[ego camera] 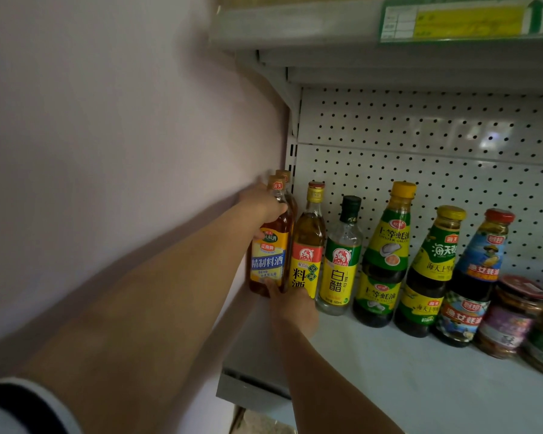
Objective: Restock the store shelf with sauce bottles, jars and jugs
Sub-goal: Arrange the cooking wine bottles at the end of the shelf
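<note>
the left hand (261, 203) curls its fingers round the neck and shoulder of an amber cooking wine bottle (268, 255) with a blue and yellow label, which stands upright at the far left end of the white shelf (420, 380), close against the pale wall (107, 120). the right hand (290, 303) is at the bottle's 6 o'clock, its thumb laid up against the base; its other fingers are hidden behind the hand, so i cannot tell how far they close. a second amber bottle (287, 186) stands just behind the held one, only its cap and shoulder showing. toward 3 o'clock the row runs on: a yellow-labelled cooking wine bottle (308, 242), a clear white vinegar bottle (340, 258), dark oyster sauce bottles (386, 255), then a red-lidded jar (511, 314). a pegboard back panel (436, 142) stands behind them, and a yellow price tag (464, 20) sits at 12 o'clock on the shelf above.
</note>
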